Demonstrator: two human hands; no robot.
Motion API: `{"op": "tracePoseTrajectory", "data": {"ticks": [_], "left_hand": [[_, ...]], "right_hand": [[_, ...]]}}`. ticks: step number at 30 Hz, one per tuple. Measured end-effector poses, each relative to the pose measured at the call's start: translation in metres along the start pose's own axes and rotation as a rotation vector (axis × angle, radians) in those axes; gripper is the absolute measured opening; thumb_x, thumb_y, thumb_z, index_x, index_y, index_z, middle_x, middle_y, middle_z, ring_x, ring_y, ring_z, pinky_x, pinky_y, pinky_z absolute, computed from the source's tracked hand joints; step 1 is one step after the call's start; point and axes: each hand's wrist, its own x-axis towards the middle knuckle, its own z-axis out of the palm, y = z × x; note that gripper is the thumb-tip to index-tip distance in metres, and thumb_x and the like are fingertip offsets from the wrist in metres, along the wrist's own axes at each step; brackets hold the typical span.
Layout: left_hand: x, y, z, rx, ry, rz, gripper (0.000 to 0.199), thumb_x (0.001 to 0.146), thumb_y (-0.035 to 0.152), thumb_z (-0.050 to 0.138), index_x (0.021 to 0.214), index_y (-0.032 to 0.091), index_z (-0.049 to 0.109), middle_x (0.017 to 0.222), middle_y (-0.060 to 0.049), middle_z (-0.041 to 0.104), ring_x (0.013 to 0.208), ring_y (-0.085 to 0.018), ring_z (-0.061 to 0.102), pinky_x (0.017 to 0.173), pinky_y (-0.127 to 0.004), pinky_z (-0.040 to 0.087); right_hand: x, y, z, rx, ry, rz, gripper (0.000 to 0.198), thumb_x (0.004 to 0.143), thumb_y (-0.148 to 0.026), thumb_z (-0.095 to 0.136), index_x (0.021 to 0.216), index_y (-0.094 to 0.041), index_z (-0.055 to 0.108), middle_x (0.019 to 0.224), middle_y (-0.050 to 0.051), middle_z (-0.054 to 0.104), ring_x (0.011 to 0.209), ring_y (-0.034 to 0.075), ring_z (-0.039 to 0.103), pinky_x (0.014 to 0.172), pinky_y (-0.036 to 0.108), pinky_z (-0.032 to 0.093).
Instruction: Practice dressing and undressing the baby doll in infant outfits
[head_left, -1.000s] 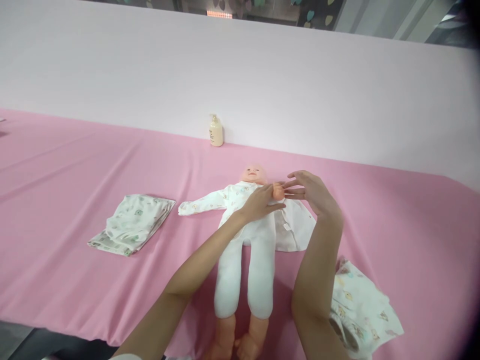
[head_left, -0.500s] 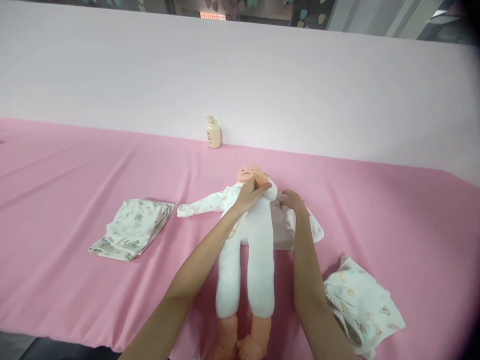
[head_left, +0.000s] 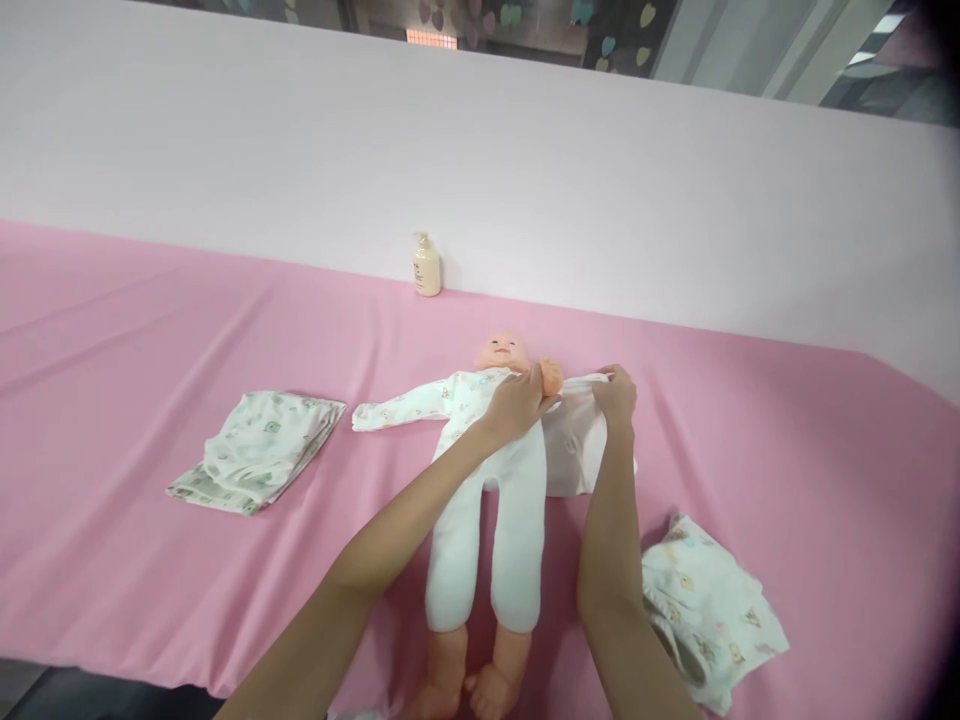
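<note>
A baby doll lies on its back, head away from me, with a white cloth body and bare plastic feet. A white printed baby shirt covers its chest, and one sleeve is on the arm at the left. The shirt's other half lies spread inside-out to the right of the doll. My left hand is closed around the doll's bent arm at the right, just below its plastic hand. My right hand pinches the upper edge of the shirt's loose half and holds it up, stretched away from the doll.
Folded printed baby clothes lie to the left, and a second printed garment is bunched at the lower right. A cream pump bottle stands against the white wall. A pink sheet covers the table.
The doll's arm has come down and right, away from its face, with my left hand on it. My right hand has moved right, pulling the shirt's loose half outward.
</note>
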Motion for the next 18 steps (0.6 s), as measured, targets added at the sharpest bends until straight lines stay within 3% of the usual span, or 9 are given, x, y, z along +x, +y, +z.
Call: {"op": "tracePoseTrajectory", "data": {"ticks": [5,11,14,18], "left_hand": [[0.012,0.015,-0.012,0.164,-0.094,0.086,0.035,0.094,0.038,0.038,0.114,0.010,0.045,0.098,-0.014,0.061,0.089,-0.026,0.062,0.074,-0.033,0.042],[0.007,0.032,-0.036,0.166,-0.244,0.039,0.039,0.094,0.031,0.037,0.126,0.011,0.043,0.103,-0.018,0.056,0.084,-0.029,0.062,0.069,-0.037,0.042],[0.011,0.037,-0.032,0.131,-0.312,0.005,0.046,0.086,0.019,0.049,0.131,0.014,0.041,0.106,-0.018,0.055,0.092,-0.030,0.060,0.070,-0.036,0.044],[0.029,0.034,-0.011,-0.016,-0.402,-0.019,0.072,0.066,0.002,0.064,0.133,0.016,0.042,0.118,-0.019,0.052,0.113,-0.036,0.050,0.080,-0.039,0.045]], "right_hand": [[-0.011,-0.035,-0.028,0.232,0.250,-0.191,0.028,0.064,-0.019,0.047,0.088,-0.021,0.060,0.076,0.002,0.065,0.069,0.018,0.059,0.062,0.026,0.042],[-0.028,-0.052,-0.051,0.392,0.263,-0.270,0.027,0.062,-0.019,0.047,0.087,-0.019,0.059,0.071,0.002,0.063,0.065,0.017,0.060,0.059,0.026,0.045],[-0.032,-0.054,-0.056,0.347,0.273,-0.324,0.029,0.063,-0.018,0.045,0.088,-0.020,0.060,0.073,0.002,0.065,0.066,0.018,0.060,0.060,0.026,0.046],[-0.034,-0.056,-0.060,0.218,0.315,-0.428,0.030,0.062,-0.016,0.045,0.086,-0.020,0.063,0.076,0.002,0.068,0.069,0.019,0.061,0.064,0.029,0.045]]}}
